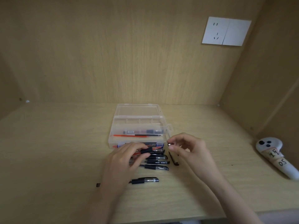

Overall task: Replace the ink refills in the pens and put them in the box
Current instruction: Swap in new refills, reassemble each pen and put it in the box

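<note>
One pen (150, 149) in left hand (123, 159), silvery part (169, 144) in right hand (189, 149)

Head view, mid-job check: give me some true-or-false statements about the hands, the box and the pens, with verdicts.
1. The clear plastic box has its lid open. True.
2. The left hand grips a pen with a black grip. True.
3. The right hand lies flat and empty on the desk. False: it is raised and pinches a small silvery part.
4. Every pen is already in the box. False: several black pens lie on the desk in front of it.
5. A red refill lies in the box. True.
6. The white controller lies at the desk's left edge. False: it lies at the right.
</note>
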Tool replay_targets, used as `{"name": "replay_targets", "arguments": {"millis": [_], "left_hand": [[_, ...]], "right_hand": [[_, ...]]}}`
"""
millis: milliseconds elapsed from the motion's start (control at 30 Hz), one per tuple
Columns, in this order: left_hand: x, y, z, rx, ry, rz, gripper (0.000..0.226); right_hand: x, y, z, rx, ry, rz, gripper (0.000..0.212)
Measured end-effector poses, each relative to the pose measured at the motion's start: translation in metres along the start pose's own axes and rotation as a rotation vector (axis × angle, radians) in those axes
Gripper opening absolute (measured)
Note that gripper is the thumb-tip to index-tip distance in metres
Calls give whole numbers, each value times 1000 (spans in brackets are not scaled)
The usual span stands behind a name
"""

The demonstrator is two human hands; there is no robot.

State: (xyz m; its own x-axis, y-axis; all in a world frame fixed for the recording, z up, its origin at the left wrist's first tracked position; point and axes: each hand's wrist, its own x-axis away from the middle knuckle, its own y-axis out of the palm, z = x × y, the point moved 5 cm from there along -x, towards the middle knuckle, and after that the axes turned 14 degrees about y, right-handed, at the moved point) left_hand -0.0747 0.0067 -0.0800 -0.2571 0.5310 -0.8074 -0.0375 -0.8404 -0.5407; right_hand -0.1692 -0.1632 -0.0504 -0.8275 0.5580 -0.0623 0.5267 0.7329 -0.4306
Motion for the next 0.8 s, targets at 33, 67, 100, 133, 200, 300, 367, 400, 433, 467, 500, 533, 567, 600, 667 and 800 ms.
{"name": "replay_targets", "arguments": {"millis": [33, 67, 100, 133, 200, 300, 367, 400, 433, 467, 500, 533, 567, 600, 667, 800], "left_hand": [[0, 0, 0, -3, 0, 3, 27], [0, -1, 0, -6, -1, 5, 27], [-1, -1, 0, -5, -1, 6, 26], [-1, -1, 0, -2, -1, 7, 26], [-1, 0, 0, 6, -2, 9, 26], [0, 0, -1, 7, -9, 12, 26], [0, 1, -1, 11, -10, 4, 26], [0, 1, -1, 13, -6, -2, 26], [0, 2, -1, 14, -2, -9, 25], [0, 2, -1, 13, 0, -13, 25], [0, 2, -1, 11, -1, -15, 25], [0, 1, -2, 6, -2, -16, 25], [0, 1, -2, -1, -1, -18, 24], [0, 1, -2, -8, 4, -23, 24], [0, 2, -2, -6, 7, -32, 23], [0, 2, 0, 10, -3, -34, 24]], "right_hand": [[0, 4, -3, -3, -8, -9, 18], [0, 7, -5, 3, -15, -18, 18], [0, 10, -5, 15, -25, -21, 18], [0, 12, -6, 26, -33, -25, 19], [1, 15, -8, 39, -52, -34, 21], [0, 15, -7, 47, -71, -27, 23], [-2, 17, -5, 44, -76, -36, 22], [-3, 19, -4, 48, -82, -45, 23], [-3, 22, -4, 52, -82, -56, 24], [-4, 24, -3, 53, -81, -63, 22], [-4, 27, -2, 59, -76, -67, 20], [-4, 28, -2, 69, -69, -71, 17], [-5, 30, -1, 94, -57, -73, 11], [-6, 31, 0, 134, -48, -79, 5], [-7, 34, 1, 234, -48, -95, 25], [-7, 29, 2, 12, -27, -149, 30]]}}
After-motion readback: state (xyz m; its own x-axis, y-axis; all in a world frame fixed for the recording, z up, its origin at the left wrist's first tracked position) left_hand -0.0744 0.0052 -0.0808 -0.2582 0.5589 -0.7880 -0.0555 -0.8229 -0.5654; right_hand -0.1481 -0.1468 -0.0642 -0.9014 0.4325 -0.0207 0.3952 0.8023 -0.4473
